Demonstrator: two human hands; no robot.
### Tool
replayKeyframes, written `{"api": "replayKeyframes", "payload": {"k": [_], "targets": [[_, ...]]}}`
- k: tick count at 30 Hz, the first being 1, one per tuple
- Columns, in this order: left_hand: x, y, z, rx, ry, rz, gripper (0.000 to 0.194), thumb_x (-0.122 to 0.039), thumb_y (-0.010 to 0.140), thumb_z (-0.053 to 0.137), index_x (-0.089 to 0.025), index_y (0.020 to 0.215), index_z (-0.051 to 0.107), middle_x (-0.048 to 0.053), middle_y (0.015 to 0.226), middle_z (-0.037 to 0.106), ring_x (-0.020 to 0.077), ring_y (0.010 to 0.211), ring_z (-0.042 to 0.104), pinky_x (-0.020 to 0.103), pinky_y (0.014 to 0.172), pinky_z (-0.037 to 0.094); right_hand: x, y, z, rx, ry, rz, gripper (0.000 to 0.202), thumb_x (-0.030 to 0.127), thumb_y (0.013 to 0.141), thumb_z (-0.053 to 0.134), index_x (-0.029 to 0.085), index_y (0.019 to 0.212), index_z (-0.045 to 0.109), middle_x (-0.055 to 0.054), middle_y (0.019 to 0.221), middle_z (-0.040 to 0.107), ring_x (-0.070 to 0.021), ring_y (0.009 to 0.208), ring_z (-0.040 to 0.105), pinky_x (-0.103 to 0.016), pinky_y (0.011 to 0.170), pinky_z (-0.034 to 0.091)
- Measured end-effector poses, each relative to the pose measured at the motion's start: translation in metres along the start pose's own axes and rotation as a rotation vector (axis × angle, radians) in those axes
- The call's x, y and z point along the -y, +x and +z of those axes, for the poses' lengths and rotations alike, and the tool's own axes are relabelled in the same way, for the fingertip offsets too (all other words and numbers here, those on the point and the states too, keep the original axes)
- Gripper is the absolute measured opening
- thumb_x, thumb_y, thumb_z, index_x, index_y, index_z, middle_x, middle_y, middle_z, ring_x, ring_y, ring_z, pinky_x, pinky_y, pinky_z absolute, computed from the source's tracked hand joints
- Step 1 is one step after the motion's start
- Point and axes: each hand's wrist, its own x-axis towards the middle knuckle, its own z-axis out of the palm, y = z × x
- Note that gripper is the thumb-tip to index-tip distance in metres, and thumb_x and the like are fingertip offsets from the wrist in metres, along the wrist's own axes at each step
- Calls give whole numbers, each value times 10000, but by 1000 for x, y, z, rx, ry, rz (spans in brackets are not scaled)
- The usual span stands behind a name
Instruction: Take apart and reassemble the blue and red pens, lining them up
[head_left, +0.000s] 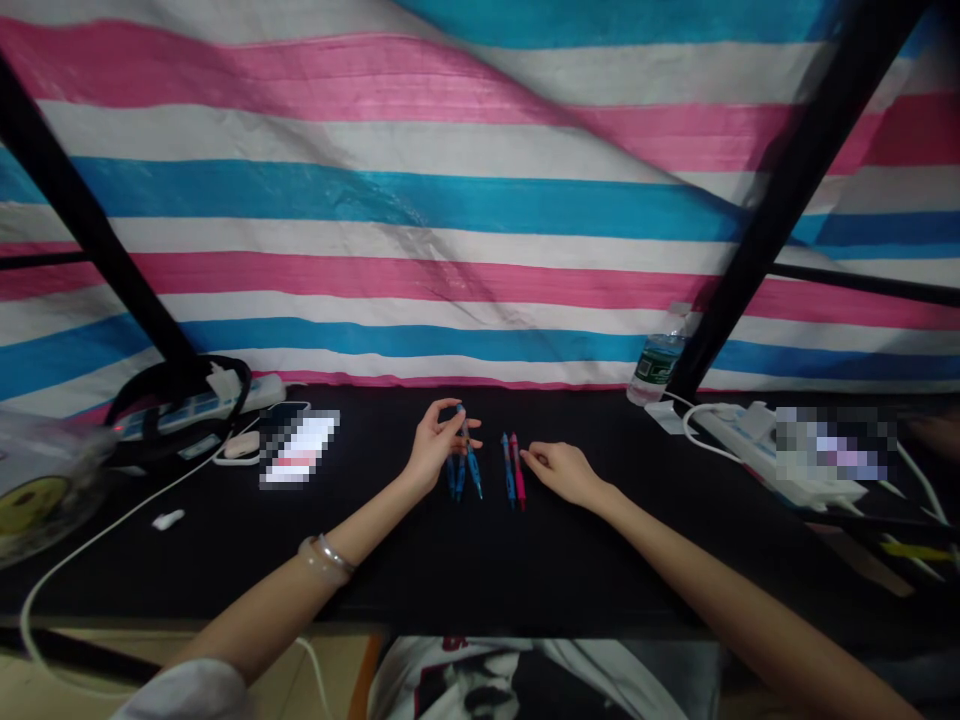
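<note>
My left hand (439, 440) pinches a blue pen (474, 470) near its top, the pen slanting with its tip toward me. Two more blue pens (455, 482) lie side by side on the black desk, partly hidden under that hand. To the right, another blue pen (509, 470) rests beside a pink-red pen (518, 470), both pointing toward me. My right hand (562, 472) lies on the desk just right of the pink-red pen, its fingers curled in. Whether those fingertips touch the pen or hold anything, I cannot make out.
At left lie a blurred lit phone (304, 450), a white earbud (168, 519), cables and a power strip (262, 390). A water bottle (655, 365) stands at the back right, near another power strip (780, 465). Black posts (795, 190) frame a striped sheet (450, 200).
</note>
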Motion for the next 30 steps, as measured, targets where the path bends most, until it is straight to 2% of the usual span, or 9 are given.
{"api": "replayKeyframes", "payload": {"k": [6, 12, 18, 25, 30], "targets": [[1, 1, -2, -31, -20, 20, 374, -365, 735, 643, -174, 985, 441, 69, 780, 684, 168, 554, 660, 188, 449, 443, 1, 0, -1, 13, -14, -13, 344, 356, 904, 368, 183, 655, 531, 22, 535, 491, -88, 488, 410, -221, 490, 193], [1, 2, -2, -82, -53, 63, 401, -344, 751, 632, -183, 1045, 413, 72, 784, 685, 170, 550, 659, 194, 438, 439, 3, -1, -3, 14, -16, -22, 345, 357, 909, 358, 185, 670, 538, 20, 546, 496, -91, 494, 420, -225, 497, 197], [2, 2, -3, -85, -62, 88, 325, -327, 753, 626, -164, 944, 421, 64, 728, 677, 167, 539, 652, 190, 430, 426, 1, -1, -1, 18, -21, -20, 337, 358, 910, 360, 189, 688, 549, 18, 553, 505, -92, 493, 424, -226, 499, 201], [4, 3, -3, -169, -72, 173, 359, -357, 752, 618, -169, 966, 400, 46, 721, 671, 159, 538, 650, 199, 446, 447, -2, 0, 1, 9, -19, -30, 332, 356, 905, 367, 192, 673, 540, 25, 550, 504, -93, 500, 433, -225, 504, 204], [8, 3, -2, -138, -58, 182, 355, -369, 746, 623, -163, 934, 404, 46, 686, 665, 173, 525, 648, 194, 415, 431, -2, 0, 1, 14, -14, -20, 327, 358, 899, 376, 194, 678, 552, 22, 553, 514, -98, 509, 439, -222, 503, 214]]}}
